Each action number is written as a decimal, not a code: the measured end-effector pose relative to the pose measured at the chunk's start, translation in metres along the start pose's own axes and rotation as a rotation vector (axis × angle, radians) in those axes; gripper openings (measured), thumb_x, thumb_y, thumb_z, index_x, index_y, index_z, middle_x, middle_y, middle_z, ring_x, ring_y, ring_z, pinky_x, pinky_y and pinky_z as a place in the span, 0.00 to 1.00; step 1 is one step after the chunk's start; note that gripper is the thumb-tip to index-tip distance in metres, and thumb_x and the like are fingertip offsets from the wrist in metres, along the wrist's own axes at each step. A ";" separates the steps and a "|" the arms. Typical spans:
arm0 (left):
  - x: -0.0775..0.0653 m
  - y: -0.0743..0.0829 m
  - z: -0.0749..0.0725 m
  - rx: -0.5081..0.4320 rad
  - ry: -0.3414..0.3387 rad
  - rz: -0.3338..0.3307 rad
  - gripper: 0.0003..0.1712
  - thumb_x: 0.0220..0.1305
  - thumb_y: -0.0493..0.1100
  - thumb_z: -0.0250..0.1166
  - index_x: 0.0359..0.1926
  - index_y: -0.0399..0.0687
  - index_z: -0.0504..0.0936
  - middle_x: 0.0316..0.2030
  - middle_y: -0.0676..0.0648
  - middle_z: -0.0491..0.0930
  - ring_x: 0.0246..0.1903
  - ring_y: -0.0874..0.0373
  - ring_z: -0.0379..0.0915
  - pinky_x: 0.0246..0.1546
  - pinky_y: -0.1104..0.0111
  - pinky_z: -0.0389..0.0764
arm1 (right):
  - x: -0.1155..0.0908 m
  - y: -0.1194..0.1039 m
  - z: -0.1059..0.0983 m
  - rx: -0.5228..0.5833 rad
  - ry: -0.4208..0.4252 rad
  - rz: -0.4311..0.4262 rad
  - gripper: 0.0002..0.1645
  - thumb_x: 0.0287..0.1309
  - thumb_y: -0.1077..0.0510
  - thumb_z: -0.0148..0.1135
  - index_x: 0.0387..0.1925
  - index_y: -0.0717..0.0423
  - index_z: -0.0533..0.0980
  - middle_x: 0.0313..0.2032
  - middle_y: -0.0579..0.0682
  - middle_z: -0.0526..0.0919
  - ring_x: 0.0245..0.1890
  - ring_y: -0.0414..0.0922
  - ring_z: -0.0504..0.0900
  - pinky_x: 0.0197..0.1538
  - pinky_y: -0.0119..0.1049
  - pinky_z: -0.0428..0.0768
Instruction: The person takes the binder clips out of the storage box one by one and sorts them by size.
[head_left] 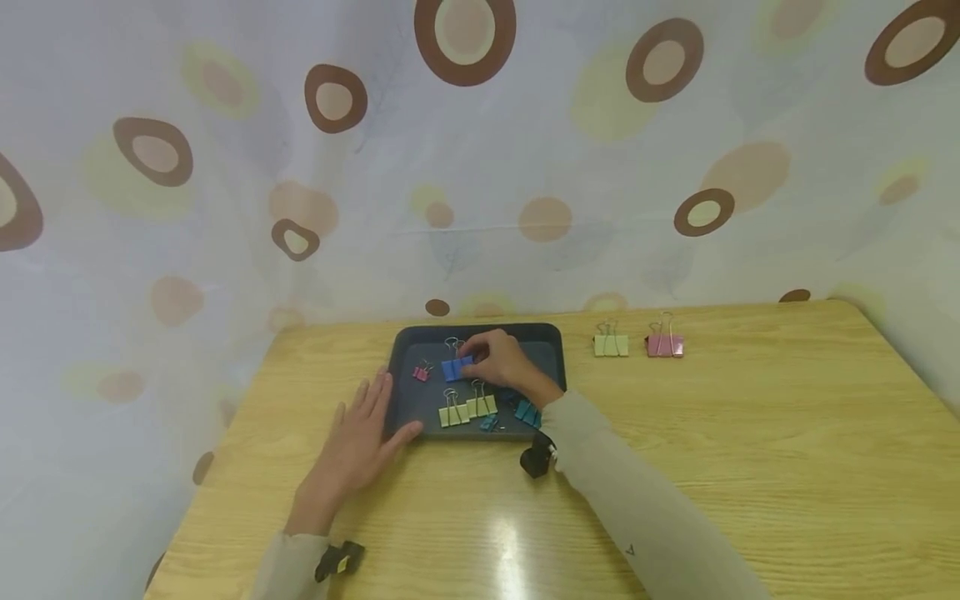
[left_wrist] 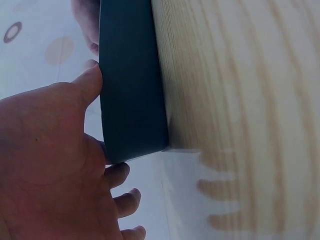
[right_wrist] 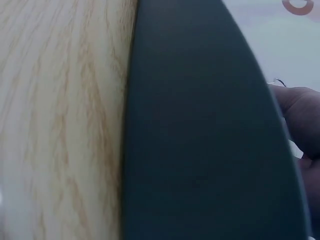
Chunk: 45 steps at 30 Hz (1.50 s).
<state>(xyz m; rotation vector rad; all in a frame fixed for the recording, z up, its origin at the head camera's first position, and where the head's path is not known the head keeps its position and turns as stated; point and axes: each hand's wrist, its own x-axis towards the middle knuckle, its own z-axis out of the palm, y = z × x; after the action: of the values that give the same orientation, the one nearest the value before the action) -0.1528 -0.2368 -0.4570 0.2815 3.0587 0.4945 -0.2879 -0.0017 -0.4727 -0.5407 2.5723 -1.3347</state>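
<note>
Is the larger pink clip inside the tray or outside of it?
Outside: the larger pink clip is on the table, right of the tray, beside a yellow clip.

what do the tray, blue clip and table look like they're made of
The tray seems matte plastic or coated metal: its dark wall is smooth. The blue clip is probably painted metal, judging by its solid colour and silvery wire. The table looks like glossy wood or laminate: grain streaks and bright glare show.
</note>
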 end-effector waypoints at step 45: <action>0.004 0.000 0.000 -0.004 -0.009 0.017 0.54 0.74 0.70 0.51 0.81 0.36 0.47 0.81 0.39 0.44 0.78 0.36 0.40 0.73 0.34 0.44 | -0.102 0.037 -0.086 0.246 0.220 -0.083 0.14 0.64 0.62 0.70 0.51 0.62 0.84 0.54 0.60 0.83 0.50 0.58 0.85 0.47 0.40 0.85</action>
<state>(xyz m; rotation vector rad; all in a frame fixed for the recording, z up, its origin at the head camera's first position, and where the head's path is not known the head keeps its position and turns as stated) -0.1566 -0.2364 -0.4570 0.3086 3.0487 0.4980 -0.2317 0.1232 -0.4537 -0.4853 2.5183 -1.8004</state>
